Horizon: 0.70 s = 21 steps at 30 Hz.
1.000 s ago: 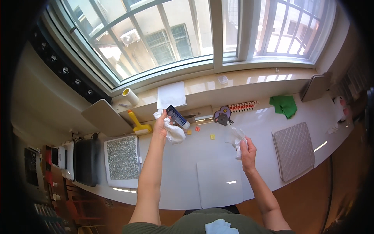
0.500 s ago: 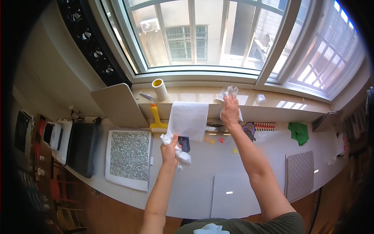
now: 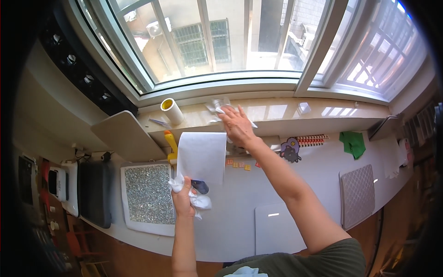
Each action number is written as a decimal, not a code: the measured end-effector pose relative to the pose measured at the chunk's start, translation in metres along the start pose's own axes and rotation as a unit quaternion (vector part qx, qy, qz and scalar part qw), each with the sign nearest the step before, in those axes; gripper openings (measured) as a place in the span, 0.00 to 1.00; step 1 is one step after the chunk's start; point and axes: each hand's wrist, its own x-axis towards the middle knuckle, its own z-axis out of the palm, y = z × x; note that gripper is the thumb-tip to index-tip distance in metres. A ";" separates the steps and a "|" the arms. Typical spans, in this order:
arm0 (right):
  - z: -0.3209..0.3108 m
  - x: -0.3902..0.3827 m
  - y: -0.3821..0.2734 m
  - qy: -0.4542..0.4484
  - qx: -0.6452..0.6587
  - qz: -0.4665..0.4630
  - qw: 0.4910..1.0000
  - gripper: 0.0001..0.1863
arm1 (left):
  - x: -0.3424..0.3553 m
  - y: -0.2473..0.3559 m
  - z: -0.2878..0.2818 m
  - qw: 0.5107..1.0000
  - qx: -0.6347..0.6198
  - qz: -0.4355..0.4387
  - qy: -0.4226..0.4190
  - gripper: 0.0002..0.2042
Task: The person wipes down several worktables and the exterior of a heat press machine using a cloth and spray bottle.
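On the pale window sill, my right hand lies with fingers spread over a crumpled white tissue, pressing it onto the surface. Part of the tissue shows past the fingertips and another corner beside the hand. My left hand is closed around a second crumpled white tissue above the desk. Just beyond it, a white sheet stands up in front of the sill; what supports it is hidden. Beside the left hand is a dark blue object, partly covered, so I cannot tell its kind.
A white tape roll and a small clear box stand on the sill. On the desk are a yellow-handled tool, a glittery pad, number tiles, a green cloth and a quilted grey mat.
My right hand has slid left along the sill with the tissue under it, its fingers spreading wider. My left hand keeps its tissue. The whole view has turned slightly.
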 end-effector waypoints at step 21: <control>-0.079 -0.069 0.077 0.125 -0.054 0.071 0.988 0.15 | 0.078 0.005 0.098 0.977 0.206 -0.016 0.060 0.11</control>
